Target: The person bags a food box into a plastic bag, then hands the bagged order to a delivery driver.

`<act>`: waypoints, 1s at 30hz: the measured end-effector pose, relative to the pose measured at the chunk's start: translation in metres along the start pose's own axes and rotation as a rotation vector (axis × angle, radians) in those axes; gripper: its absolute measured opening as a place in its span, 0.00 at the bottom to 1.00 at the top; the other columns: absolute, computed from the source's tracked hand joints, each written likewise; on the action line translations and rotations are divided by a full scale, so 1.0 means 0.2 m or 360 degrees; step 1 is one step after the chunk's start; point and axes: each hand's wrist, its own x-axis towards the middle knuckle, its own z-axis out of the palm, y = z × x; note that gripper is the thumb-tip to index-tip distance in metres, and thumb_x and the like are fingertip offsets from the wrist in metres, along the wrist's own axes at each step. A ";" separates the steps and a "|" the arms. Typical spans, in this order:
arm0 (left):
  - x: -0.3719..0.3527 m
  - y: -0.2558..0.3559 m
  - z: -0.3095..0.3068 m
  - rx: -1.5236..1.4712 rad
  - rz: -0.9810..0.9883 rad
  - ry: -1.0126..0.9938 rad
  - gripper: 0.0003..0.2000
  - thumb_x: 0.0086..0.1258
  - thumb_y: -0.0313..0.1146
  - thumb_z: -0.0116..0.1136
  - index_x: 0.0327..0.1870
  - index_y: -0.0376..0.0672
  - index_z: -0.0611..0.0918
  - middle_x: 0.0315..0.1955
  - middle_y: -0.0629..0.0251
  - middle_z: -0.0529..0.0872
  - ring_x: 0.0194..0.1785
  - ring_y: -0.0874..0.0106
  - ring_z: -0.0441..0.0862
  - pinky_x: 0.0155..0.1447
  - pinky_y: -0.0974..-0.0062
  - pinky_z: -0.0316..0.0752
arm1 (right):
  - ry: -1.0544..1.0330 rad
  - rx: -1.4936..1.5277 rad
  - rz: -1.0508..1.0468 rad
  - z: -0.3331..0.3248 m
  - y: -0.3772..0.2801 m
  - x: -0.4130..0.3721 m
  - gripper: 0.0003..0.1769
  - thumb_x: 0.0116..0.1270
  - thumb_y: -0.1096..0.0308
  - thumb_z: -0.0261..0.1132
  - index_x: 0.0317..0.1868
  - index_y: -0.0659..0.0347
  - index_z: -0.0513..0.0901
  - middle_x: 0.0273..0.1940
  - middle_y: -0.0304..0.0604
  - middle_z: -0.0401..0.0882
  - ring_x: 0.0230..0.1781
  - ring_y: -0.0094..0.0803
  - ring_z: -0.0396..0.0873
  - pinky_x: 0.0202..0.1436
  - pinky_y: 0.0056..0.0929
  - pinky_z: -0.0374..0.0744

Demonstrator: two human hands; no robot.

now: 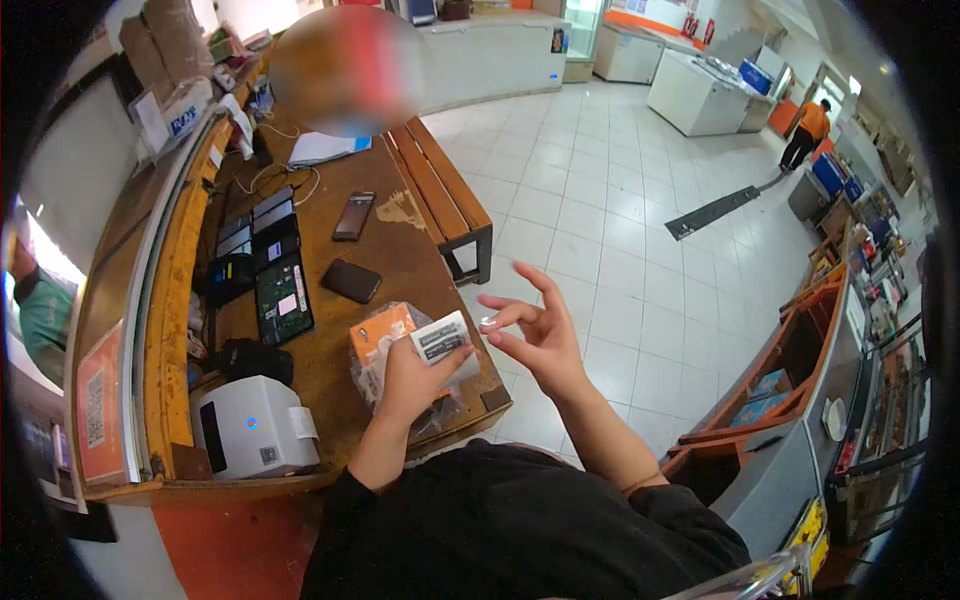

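My left hand (410, 382) is closed on a white printed label (441, 338) with dark lines of text. Just under that hand lies an orange box (382, 328) in crinkled see-through plastic, near the front edge of the wooden table (420, 265). To the right, my right hand (548, 350) is raised beside the label, thumb and fingers pinched on a small shiny, see-through piece (488, 324). What that piece is, I cannot make out. A white label printer (258, 428) with a strip of paper sticking out stands left of my hands.
Two phones (354, 216) (351, 281), several tablets (285, 302) and some papers (325, 148) lie on the table. A wooden bench (437, 180) stands along its right side. Far off, a person in orange (812, 125) stands near a dark strip (712, 212) on the tiled floor.
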 end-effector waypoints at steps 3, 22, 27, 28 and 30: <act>0.02 -0.01 0.06 0.0091 -0.0092 -0.0093 0.09 0.55 0.28 0.62 0.35 0.35 0.81 0.28 0.67 0.84 0.32 0.81 0.79 0.37 0.81 0.72 | -0.0175 0.0263 0.0249 -0.02 0.03 0.06 0.40 0.52 0.83 0.62 0.63 0.61 0.52 0.31 0.43 0.80 0.48 0.35 0.74 0.59 0.37 0.64; -0.29 -0.49 -0.05 -0.0476 -0.0760 0.0087 0.13 0.69 0.31 0.43 0.44 0.27 0.72 0.34 0.51 0.82 0.39 0.66 0.81 0.45 0.74 0.76 | -0.0386 0.0313 0.1315 0.32 1.30 0.46 0.29 0.54 0.77 0.58 0.58 0.62 0.62 0.33 0.42 0.78 0.28 0.26 0.77 0.32 0.22 0.75; -0.33 -0.53 -0.04 -0.0395 -0.0721 0.0074 0.14 0.70 0.33 0.43 0.44 0.28 0.74 0.33 0.54 0.82 0.39 0.70 0.81 0.47 0.77 0.73 | -0.0474 -0.0145 0.1412 0.30 1.38 0.51 0.28 0.56 0.74 0.57 0.59 0.56 0.63 0.37 0.42 0.76 0.31 0.26 0.76 0.32 0.24 0.75; -0.33 -0.52 -0.04 -0.0356 -0.0696 0.0089 0.14 0.70 0.33 0.43 0.44 0.28 0.74 0.33 0.54 0.82 0.39 0.70 0.81 0.47 0.77 0.73 | -0.0451 -0.0238 0.1391 0.29 1.39 0.51 0.27 0.57 0.73 0.57 0.58 0.57 0.64 0.38 0.41 0.75 0.33 0.25 0.75 0.33 0.23 0.74; -0.34 -0.50 -0.04 -0.0300 -0.0667 0.0098 0.14 0.70 0.33 0.43 0.44 0.28 0.74 0.34 0.55 0.82 0.39 0.70 0.81 0.47 0.77 0.73 | -0.0270 -0.0408 0.0899 0.26 1.35 0.47 0.21 0.57 0.73 0.58 0.54 0.59 0.68 0.39 0.39 0.74 0.35 0.24 0.74 0.36 0.23 0.74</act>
